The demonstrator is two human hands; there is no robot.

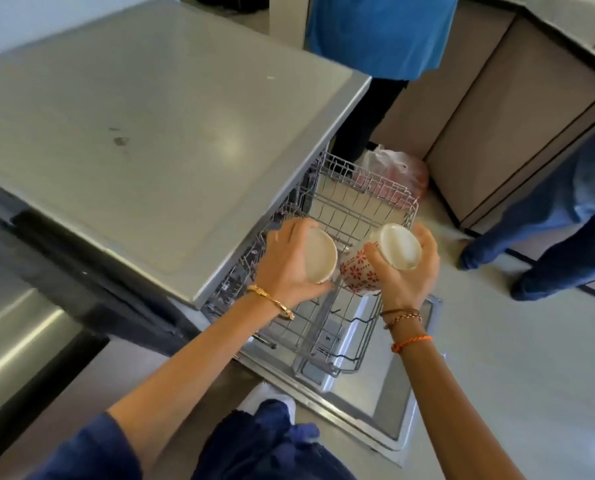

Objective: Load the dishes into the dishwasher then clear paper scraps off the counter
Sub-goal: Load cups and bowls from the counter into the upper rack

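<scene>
We hold a cup in each hand, left (285,263) and right (407,271), bases up, directly over the rack (351,216), left nearer the dishwasher (133,133).

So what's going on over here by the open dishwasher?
A person is loading dishes. Their left hand grips a cream cup and their right hand grips a red-patterned cup, both turned bottom-up above the pulled-out upper rack. Neither cup looks set down yet, and the part of the rack in view holds no other dishes. Two other people stand nearby, and a plastic bag sits on the floor beyond the rack.
</scene>
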